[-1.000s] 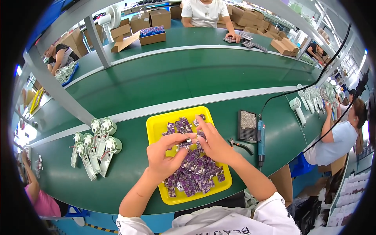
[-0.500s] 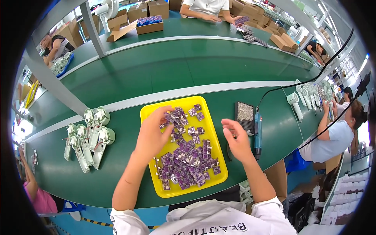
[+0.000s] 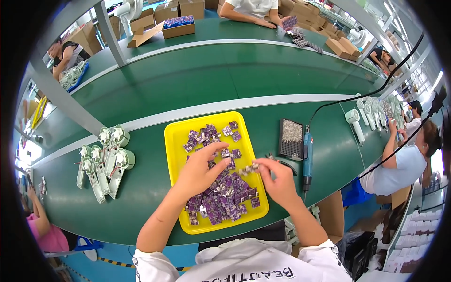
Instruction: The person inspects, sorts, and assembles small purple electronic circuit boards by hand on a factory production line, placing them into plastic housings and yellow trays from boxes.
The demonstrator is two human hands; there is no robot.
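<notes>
Purple boards (image 3: 221,202) in yellow tray (image 3: 172,155) on table (image 3: 117,221), near half densest. Right hand (image 3: 282,183) grip pinches a greyish strip (image 3: 247,170) (blurred) over the right rim; left hand (image 3: 199,174) grip wide above the boards. Loose pinch could drop the strip; crowding could snag parts.

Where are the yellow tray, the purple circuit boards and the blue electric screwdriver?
Yellow tray (image 3: 177,135): head view, on its bare floor near the far-left corner.
Purple circuit boards (image 3: 224,202): head view, on the middle of the main pile.
Blue electric screwdriver (image 3: 307,156): head view, on its blue body.
</notes>
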